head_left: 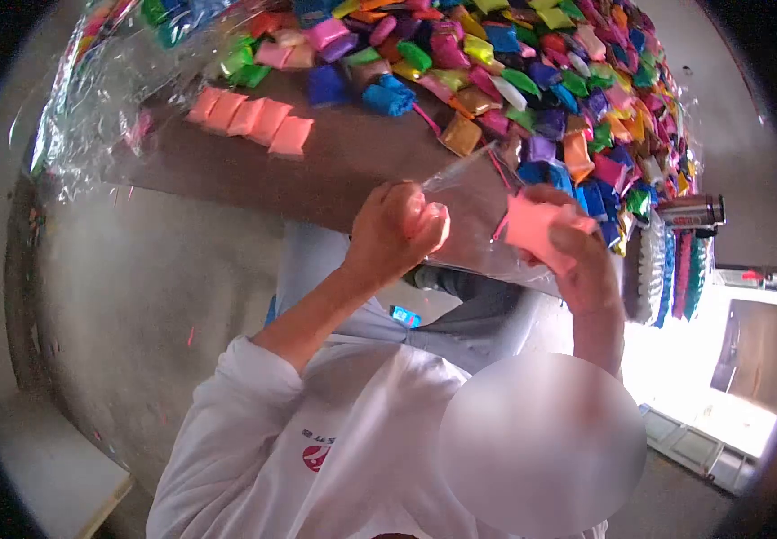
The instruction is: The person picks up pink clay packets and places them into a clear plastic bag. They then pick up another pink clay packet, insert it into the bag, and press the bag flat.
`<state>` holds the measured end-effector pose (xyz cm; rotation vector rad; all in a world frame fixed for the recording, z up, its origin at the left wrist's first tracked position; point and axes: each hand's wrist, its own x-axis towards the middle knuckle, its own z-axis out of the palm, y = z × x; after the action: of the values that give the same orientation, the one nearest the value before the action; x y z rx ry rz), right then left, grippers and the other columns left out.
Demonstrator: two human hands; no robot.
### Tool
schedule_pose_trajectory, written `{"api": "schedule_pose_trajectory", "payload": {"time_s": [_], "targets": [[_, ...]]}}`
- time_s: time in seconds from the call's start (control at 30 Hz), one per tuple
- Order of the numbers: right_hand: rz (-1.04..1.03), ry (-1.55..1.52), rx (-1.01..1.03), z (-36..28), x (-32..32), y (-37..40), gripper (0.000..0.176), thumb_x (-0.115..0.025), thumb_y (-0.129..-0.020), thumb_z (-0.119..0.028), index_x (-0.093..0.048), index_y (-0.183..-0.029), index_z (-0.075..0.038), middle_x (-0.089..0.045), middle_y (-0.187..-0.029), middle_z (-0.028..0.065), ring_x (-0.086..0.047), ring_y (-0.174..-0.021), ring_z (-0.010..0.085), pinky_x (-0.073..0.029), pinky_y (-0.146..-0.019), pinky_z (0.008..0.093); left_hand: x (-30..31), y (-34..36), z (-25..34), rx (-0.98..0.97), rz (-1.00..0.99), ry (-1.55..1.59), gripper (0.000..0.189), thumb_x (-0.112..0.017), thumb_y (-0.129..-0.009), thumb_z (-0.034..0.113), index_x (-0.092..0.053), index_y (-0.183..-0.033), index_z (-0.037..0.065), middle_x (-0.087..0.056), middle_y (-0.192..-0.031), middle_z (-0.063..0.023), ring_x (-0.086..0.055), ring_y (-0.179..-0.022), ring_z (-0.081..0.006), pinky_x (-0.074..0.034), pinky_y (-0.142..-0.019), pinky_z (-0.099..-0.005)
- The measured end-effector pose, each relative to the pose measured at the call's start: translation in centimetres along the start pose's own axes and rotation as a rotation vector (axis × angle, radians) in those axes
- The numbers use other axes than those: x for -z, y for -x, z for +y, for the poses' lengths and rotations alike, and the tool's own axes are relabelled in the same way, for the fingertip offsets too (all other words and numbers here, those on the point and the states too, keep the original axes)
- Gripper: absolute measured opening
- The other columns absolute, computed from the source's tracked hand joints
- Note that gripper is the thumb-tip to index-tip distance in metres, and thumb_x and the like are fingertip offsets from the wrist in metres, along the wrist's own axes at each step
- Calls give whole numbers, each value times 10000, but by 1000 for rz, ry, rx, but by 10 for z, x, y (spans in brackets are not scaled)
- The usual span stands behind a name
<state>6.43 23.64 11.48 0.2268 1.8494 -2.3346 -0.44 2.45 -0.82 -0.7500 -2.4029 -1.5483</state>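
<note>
My left hand is closed, with coral-pink packets showing between its fingers and a strip of clear plastic film stretching up from it. To its right, my right hand grips a coral-pink packet between thumb and fingers, a little above the table edge. More of these soft, pillow-shaped packets lie in a short overlapping row on the brown tabletop, up and to the left of my hands.
A large heap of small multicoloured packets covers the back and right of the table. Crumpled clear plastic hangs over the left corner. A metallic flask-like cylinder lies at the right. Under the table, a small blue packet shows near my legs.
</note>
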Motion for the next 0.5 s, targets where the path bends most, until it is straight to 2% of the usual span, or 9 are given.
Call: {"api": "schedule_pose_trajectory", "payload": {"time_s": [0.03,0.1,0.2,0.23,0.27,0.33,0.37,0.43,0.5], "targets": [[62,14,-65,11,5,2,521,-685,-745,-222,-558,-1200,-4,-623,-1099,100,-624,-964,211,-521,-795,319,-5,4,-7,-22,-17,-90,303,-662,-804,278,-552,-921,21,-567,-855,-185,-566,-802,-382,-468,-734,-468],[169,68,-127,32,6,0,449,-680,-772,-256,-588,-1143,-21,-639,-1024,76,-637,-882,184,-522,-689,288,-10,5,-14,-63,14,-89,304,-664,-792,283,-542,-904,28,-565,-858,-178,-559,-809,-382,-465,-727,-468],[101,178,-223,46,7,-19,384,-667,-796,-283,-616,-1096,-49,-647,-932,44,-628,-799,145,-505,-654,266,-8,5,-9,-66,39,-74,318,-668,-784,294,-532,-909,36,-561,-880,-173,-552,-827,-381,-463,-729,-462],[213,203,-221,49,-5,-22,307,-635,-814,-316,-631,-1002,-74,-636,-840,19,-601,-723,114,-488,-599,252,-6,4,-6,-31,29,-51,331,-670,-787,301,-532,-930,36,-560,-899,-175,-551,-838,-379,-464,-738,-458],[215,197,-218,50,-4,-26,307,-635,-814,-316,-631,-1002,-74,-636,-840,19,-601,-723,114,-488,-599,252,-5,4,-6,-35,24,-54,331,-670,-787,301,-532,-930,36,-560,-899,-175,-551,-838,-379,-464,-738,-458],[20,481,-374,53,0,-41,288,-552,-857,-355,-626,-903,-81,-620,-737,35,-586,-642,120,-473,-529,256,-6,5,-6,-6,40,-22,332,-677,-785,290,-540,-943,32,-570,-915,-178,-554,-865,-386,-471,-753,-453],[19,478,-375,55,-1,-45,288,-552,-857,-355,-626,-903,-81,-620,-737,35,-586,-642,120,-473,-529,256,-7,6,-6,-6,38,-24,332,-677,-785,290,-540,-943,32,-570,-915,-178,-554,-865,-386,-471,-753,-453],[-94,570,-523,60,-7,-53,344,-471,-883,-376,-599,-801,-68,-574,-619,55,-569,-560,140,-449,-469,262,-8,8,-7,43,39,-14,343,-688,-780,277,-543,-961,25,-578,-938,-182,-555,-893,-390,-473,-772,-452],[-93,572,-527,61,-11,-54,347,-463,-884,-361,-594,-779,-58,-573,-601,67,-575,-545,154,-458,-463,286,-9,7,-7,35,41,-11,341,-687,-792,260,-549,-990,20,-584,-948,-190,-566,-898,-385,-472,-782,-446]]}}
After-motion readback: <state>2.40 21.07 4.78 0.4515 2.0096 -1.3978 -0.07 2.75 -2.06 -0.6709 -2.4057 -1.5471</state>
